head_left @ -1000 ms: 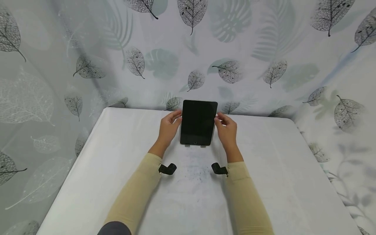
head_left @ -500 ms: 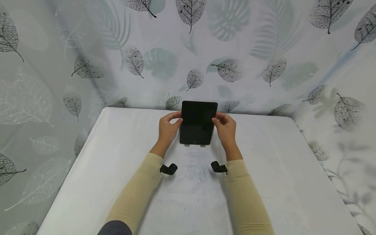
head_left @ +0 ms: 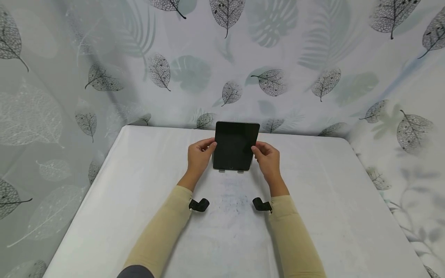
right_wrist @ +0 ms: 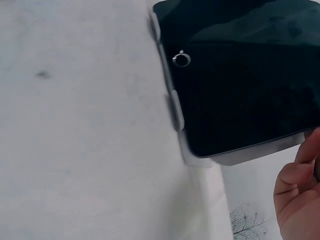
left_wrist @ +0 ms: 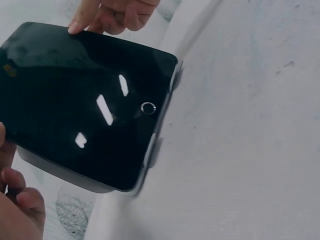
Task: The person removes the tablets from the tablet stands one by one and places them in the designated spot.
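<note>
Pinching tablet (head_left: 234, 148) by side edges: your left hand (head_left: 198, 156) at nine o'clock, right hand (head_left: 268, 157) at three. Tablet sits tilted in stand (left_wrist: 65, 172), twelve o'clock on table (head_left: 313, 193). Match thumb pressure, move sides evenly, bottom edge against lips (head_left: 240, 172) at six.

The black tablet (head_left: 235, 146) stood in portrait pose near the far edge of the white table (head_left: 313, 185), tilted back, its glossy screen dark and its round, silver-rimmed home button (left_wrist: 148, 108) at the lower end. Under it was a grey stand (left_wrist: 65, 175), mostly hidden by the tablet, with two small lips (right_wrist: 177, 110) set apart along the tablet's lower edge. Bright white patches of reflected light showed on the glass in the left wrist view.
</note>
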The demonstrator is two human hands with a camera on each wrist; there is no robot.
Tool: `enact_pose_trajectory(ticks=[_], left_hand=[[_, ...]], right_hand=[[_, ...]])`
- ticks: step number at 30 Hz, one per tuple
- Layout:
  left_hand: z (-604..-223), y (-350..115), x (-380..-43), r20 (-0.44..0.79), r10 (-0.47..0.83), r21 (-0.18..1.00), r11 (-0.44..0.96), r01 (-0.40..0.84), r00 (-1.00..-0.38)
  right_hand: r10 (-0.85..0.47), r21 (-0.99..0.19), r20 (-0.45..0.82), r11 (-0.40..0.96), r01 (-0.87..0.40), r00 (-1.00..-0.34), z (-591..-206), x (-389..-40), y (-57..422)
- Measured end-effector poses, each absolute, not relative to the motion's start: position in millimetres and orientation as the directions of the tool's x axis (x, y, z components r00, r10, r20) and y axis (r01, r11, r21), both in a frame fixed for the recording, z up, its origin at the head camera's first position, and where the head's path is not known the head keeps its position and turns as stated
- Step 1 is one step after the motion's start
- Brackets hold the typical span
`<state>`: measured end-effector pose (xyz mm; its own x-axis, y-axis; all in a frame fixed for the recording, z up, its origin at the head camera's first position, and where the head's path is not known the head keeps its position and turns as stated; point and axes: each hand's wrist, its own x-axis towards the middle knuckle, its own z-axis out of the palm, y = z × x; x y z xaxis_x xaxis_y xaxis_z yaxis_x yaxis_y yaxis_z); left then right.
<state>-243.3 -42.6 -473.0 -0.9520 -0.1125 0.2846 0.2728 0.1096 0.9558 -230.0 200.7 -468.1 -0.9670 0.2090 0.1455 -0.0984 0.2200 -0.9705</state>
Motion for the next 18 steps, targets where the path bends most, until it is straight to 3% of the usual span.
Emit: enact_pose_trajectory(ticks=[18], left_hand=[[-486.0,-38.4,-238.3,0.242,-0.132,0.970,-0.005,0.244,-0.961]], right_hand=[[0.269,-0.962,0.238,0.201,-0.187,-0.933,-477.1,-225.6,198.1]])
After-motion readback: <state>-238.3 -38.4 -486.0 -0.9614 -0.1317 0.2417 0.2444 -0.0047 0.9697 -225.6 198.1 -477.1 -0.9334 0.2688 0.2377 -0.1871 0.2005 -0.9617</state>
